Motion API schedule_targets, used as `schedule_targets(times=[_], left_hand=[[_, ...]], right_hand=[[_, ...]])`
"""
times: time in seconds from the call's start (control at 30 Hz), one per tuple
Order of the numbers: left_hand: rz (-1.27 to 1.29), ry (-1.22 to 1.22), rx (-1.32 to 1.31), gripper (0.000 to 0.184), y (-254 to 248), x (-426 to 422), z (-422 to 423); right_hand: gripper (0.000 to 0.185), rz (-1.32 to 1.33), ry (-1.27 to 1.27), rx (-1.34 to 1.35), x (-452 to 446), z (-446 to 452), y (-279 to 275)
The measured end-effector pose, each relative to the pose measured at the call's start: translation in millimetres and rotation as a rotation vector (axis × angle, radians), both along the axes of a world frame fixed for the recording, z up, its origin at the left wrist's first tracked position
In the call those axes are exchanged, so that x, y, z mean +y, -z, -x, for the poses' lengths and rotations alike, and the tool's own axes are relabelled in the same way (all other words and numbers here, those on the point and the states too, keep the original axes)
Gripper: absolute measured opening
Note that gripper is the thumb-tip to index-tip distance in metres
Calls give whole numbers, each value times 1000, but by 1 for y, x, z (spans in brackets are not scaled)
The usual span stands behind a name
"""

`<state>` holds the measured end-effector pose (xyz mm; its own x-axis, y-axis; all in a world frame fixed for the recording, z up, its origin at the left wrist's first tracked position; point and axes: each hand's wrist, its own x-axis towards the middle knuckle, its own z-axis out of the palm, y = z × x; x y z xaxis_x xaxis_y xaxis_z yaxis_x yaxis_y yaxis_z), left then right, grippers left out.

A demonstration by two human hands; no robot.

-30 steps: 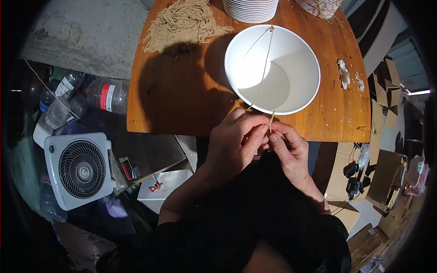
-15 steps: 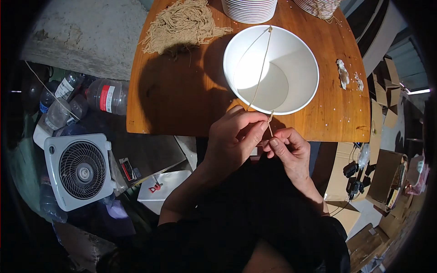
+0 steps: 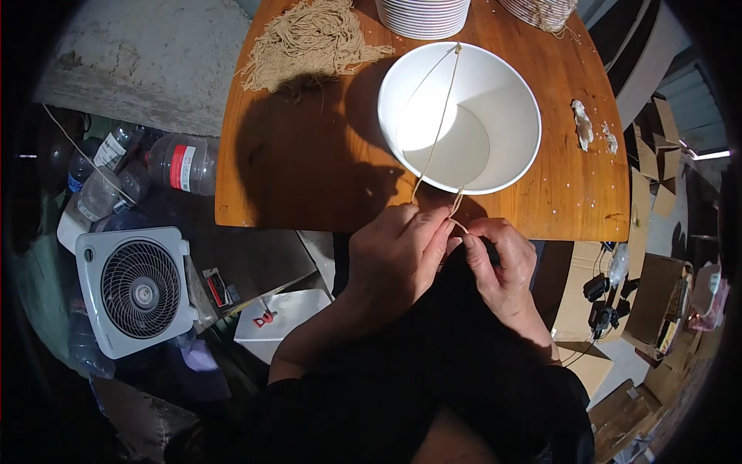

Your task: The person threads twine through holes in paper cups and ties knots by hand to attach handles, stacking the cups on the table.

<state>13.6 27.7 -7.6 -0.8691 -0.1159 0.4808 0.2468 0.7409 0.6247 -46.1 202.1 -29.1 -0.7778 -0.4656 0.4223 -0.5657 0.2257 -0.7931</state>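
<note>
A white paper bucket [image 3: 510, 116] stands at the front of the wooden table, its mouth turned up toward me. Tan string [image 3: 437, 139] runs from a knot at its far rim across the opening and down over the near rim. Just below that near rim, my left hand [image 3: 398, 251] is closed, pinching the string between thumb and forefinger. My right hand [image 3: 502, 263] grips the string's end between thumb and fingertips, a short way to the right. A small bend of string shows between the two hands. The left fingertips partly hide the crossing strands.
Behind the bucket rises a stack of white buckets [image 3: 423, 19]. A heap of cut tan strings [image 3: 313, 42] lies at the table's back left. Whitish scraps [image 3: 581, 125] are on the right side. A box fan [image 3: 137, 292] and plastic bottles [image 3: 182, 164] sit left of the table.
My left hand has lowered slightly and its fingers have closed in on the string. The string between my hands has gone from straight and upright to bent sideways. The bucket has barely shifted.
</note>
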Motion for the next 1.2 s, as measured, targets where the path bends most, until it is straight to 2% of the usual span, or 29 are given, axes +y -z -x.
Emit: schedule_targets(times=[0.07,0.17,0.33,0.43,0.5,0.53,0.6,0.7,0.83,0.9,1.0,1.13,1.2], left_hand=[[51,-42,-55,21,-6,2,-5],[154,-45,-65,24,-6,2,-10],[228,28,-73,26,-8,0,-14],[102,24,-91,24,-9,-2,-12],[-102,20,-142,21,-8,-1,-8],[-103,19,-143,21,-9,-1,-7],[-304,66,-244,25,-12,-1,-5],[-279,79,-124,22,1,-5,2],[-341,83,-141,19,3,-5,5],[-474,85,-152,17,5,-4,5],[-541,84,-194,15,3,-4,7],[-529,104,-201,12,-2,-6,9],[-613,105,-245,9,-5,-5,10]], right_hand=[[13,-12,8,30,-3,3,-2],[14,-54,-2,154,-9,10,-2],[16,-95,8,203,-14,14,-4],[17,-94,11,206,-14,14,-5],[18,-100,9,214,-13,13,-3],[19,-110,11,234,-13,13,0],[20,-121,11,254,-12,12,1],[20,-132,13,279,-11,12,0],[23,-137,13,334,-9,13,-1],[25,-145,3,349,-8,11,-1],[26,-175,-5,382,-7,11,0],[27,-183,-21,458,-7,13,-2],[28,-174,-28,485,-7,15,-5]])
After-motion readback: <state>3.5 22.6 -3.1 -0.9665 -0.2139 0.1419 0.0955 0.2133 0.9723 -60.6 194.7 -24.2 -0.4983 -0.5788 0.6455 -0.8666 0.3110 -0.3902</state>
